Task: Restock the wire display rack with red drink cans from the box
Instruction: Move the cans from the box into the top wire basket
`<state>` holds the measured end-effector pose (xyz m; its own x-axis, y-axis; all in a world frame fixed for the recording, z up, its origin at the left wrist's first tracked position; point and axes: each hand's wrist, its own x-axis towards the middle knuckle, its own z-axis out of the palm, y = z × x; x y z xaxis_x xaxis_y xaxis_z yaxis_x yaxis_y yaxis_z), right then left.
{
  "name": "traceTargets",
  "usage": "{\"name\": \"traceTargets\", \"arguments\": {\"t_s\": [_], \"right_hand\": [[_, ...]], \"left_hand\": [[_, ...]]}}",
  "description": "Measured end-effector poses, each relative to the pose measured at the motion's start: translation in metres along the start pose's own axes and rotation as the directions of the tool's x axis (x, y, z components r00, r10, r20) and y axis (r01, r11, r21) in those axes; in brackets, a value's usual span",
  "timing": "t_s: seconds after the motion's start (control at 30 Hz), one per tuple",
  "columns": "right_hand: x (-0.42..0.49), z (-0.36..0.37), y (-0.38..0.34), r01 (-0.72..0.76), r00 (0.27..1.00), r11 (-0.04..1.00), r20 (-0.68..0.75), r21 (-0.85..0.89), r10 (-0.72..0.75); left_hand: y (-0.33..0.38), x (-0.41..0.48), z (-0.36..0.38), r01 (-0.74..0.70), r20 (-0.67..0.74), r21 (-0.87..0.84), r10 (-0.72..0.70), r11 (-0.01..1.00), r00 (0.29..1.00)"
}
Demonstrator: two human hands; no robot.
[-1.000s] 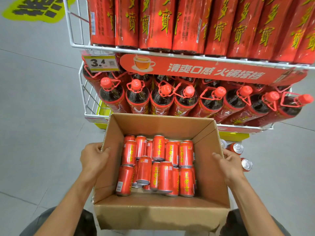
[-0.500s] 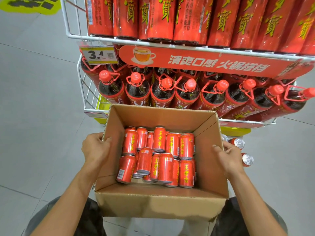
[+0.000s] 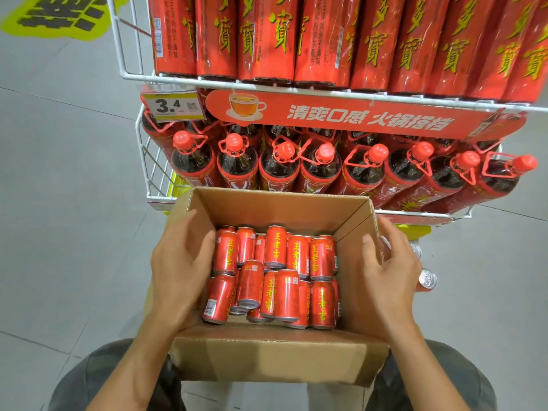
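Observation:
An open cardboard box (image 3: 278, 357) rests on my lap in front of the white wire display rack (image 3: 141, 161). Several red drink cans (image 3: 285, 293) with yellow lettering lie jumbled inside it. My left hand (image 3: 181, 262) hovers over the box's left wall, fingers relaxed and spread, thumb close to the nearest cans. Over the right wall, my right hand (image 3: 385, 271) has its fingers loosely spread and holds nothing. Neither hand grips a can.
The rack's middle shelf holds large dark bottles with red caps (image 3: 237, 161); the shelf above carries tall red packs (image 3: 267, 37). A price tag (image 3: 173, 106) hangs at the left. A few silver can tops (image 3: 427, 278) show low beside the box's right side. Grey tiled floor lies on both sides.
Both hands have let go of the box's sides and lifted inward over its walls, fingers now spread. The box sits lower and closer to me.

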<state>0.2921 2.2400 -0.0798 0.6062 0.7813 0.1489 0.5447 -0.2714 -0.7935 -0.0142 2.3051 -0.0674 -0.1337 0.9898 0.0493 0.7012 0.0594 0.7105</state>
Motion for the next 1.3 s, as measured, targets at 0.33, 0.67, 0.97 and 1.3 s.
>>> {"name": "traceTargets", "arguments": {"t_s": [0.33, 0.67, 0.97, 1.3], "right_hand": [[0.011, 0.085, 0.060, -0.196, 0.893, 0.949, 0.356, -0.245, 0.276], [0.015, 0.141, 0.139, -0.566, 0.692, 0.773, 0.345, -0.286, 0.634], [0.013, 0.152, 0.139, -0.418, 0.762, 0.781, 0.290, -0.463, 0.579], [0.022, 0.122, 0.087, -0.500, 0.811, 0.848, 0.247, -0.178, 0.530]], "left_hand": [[-0.061, 0.041, 0.096, 0.259, 0.326, 0.181, -0.306, 0.949, 0.894], [-0.123, 0.045, 0.169, 0.571, 0.276, 0.126, -0.581, 0.812, 0.766], [-0.124, 0.045, 0.174, 0.507, 0.222, 0.269, -0.565, 0.819, 0.795], [-0.072, 0.046, 0.133, 0.475, 0.277, 0.087, -0.480, 0.875, 0.833]]}}
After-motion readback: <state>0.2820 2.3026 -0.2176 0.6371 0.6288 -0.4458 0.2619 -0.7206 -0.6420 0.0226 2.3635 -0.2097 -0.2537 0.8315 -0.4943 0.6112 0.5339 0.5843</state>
